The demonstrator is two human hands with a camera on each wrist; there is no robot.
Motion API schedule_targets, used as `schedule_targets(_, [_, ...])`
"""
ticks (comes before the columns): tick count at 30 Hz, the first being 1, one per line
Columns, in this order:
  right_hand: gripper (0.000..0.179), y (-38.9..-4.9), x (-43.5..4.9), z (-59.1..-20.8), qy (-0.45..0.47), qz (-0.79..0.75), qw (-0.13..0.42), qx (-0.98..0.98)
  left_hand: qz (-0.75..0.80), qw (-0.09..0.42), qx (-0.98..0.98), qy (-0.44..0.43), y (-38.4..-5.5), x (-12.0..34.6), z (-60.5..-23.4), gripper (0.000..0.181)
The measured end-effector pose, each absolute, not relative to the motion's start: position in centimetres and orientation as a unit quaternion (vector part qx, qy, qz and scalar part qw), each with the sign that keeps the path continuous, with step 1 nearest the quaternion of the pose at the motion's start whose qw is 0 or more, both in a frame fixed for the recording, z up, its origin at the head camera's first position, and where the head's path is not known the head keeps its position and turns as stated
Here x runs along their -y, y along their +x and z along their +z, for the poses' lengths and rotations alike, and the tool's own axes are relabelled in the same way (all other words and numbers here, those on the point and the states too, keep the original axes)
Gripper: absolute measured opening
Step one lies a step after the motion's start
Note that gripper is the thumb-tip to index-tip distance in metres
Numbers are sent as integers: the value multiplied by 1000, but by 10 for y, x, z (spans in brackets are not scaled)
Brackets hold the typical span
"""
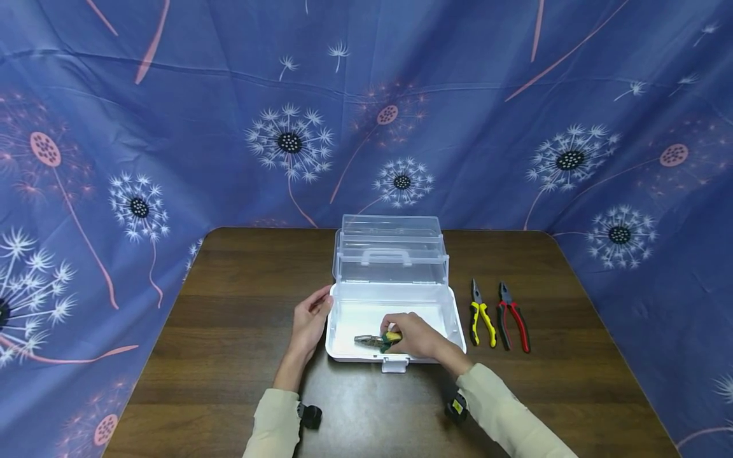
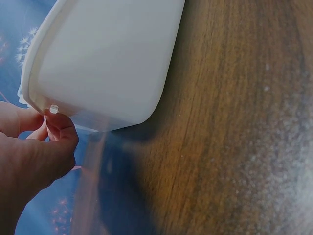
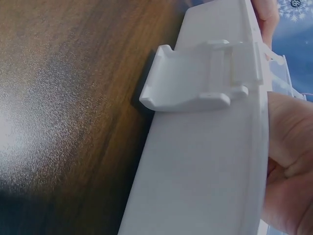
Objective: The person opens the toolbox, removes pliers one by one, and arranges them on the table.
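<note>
A white plastic toolbox [image 1: 366, 305] stands on the table, its clear lid [image 1: 395, 267] raised at the back. My left hand [image 1: 309, 323] pinches the rim at the box's left side; in the left wrist view its thumb and fingers meet at the edge of the white wall [image 2: 107, 58]. Inside the box, my right hand [image 1: 417, 336] grips pliers [image 1: 369, 341] by their green-and-yellow handles, jaws pointing left, low over the box floor. In the right wrist view the front wall hides the pliers and the fingertips, while part of the right hand [image 3: 291, 161] shows behind it.
Right of the box lie yellow-and-black long-nose pliers [image 1: 482, 315] and red-and-black pliers [image 1: 513, 318]. A white latch [image 1: 394, 365] hangs at the box's front. Behind the wooden table [image 1: 240, 273] hangs a blue dandelion-print cloth [image 1: 217, 127].
</note>
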State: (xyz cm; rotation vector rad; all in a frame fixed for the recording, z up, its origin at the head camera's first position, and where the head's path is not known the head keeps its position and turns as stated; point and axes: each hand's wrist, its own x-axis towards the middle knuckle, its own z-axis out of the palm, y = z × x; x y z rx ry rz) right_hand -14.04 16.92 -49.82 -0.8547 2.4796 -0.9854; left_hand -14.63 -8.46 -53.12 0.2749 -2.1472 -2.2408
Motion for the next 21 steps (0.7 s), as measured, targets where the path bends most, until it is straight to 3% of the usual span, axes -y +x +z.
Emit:
schedule_targets(10, [25, -140, -182, -484, -330, -372, 157, -853, -710, 11, 698, 89, -148, 84, -532, 34])
schedule_targets(21, [29, -139, -207, -464, -253, -411, 90, -871, -716, 16, 692, 87, -146, 84, -531, 34])
